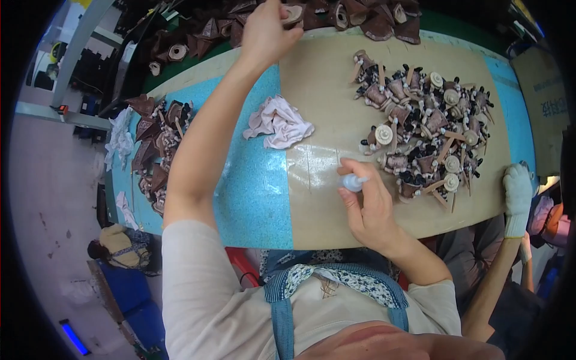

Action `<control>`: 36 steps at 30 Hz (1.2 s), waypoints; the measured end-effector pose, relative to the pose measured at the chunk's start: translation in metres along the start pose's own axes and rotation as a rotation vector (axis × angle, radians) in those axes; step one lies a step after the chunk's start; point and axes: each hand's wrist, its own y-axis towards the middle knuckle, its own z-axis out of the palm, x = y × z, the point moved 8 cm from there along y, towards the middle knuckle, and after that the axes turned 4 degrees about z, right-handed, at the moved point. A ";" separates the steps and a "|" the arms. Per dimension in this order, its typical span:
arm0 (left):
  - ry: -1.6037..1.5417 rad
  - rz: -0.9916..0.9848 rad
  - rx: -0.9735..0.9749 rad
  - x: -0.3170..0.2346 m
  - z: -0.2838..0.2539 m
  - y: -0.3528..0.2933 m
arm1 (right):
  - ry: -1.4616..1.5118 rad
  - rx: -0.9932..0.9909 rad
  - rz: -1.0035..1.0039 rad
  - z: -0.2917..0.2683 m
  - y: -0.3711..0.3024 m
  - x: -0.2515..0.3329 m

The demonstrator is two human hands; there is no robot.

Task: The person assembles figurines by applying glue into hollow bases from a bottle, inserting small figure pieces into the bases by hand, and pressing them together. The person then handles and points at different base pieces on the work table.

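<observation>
My left arm stretches across the table to a far row of brown, pointed, hat-shaped pieces (384, 27). There my left hand (269, 36) has its fingers and thumb around one brown hat-shaped piece (293, 14) with a cream underside. Close to me, my right hand (375, 207) grips a small clear squeeze bottle (353, 182) with a narrow tip, held above the tan tabletop. Right of that bottle lies a large group of small figurines (432, 120) with brown bodies, black parts, cream discs and wooden sticks. A crumpled pale cloth (278, 122) rests between my arms.
Another cluster of brown pieces and figurines (159, 150) sits at the table's left end, beside a white crumpled cloth (120, 141). At the right edge rests a co-worker's gloved hand (517, 195). A cardboard box (543, 102) stands at the far right; a metal post (78, 51) rises at far left.
</observation>
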 end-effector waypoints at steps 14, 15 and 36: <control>-0.413 -0.130 0.147 -0.110 -0.057 -0.243 | 0.525 -0.035 0.301 -0.017 -0.020 -0.016; -0.423 -0.138 0.152 -0.111 -0.055 -0.247 | 0.518 -0.033 0.314 -0.022 -0.022 -0.013; -1.582 -0.495 0.280 -0.150 -0.051 -0.286 | -0.355 0.169 -0.259 -0.028 -0.028 0.116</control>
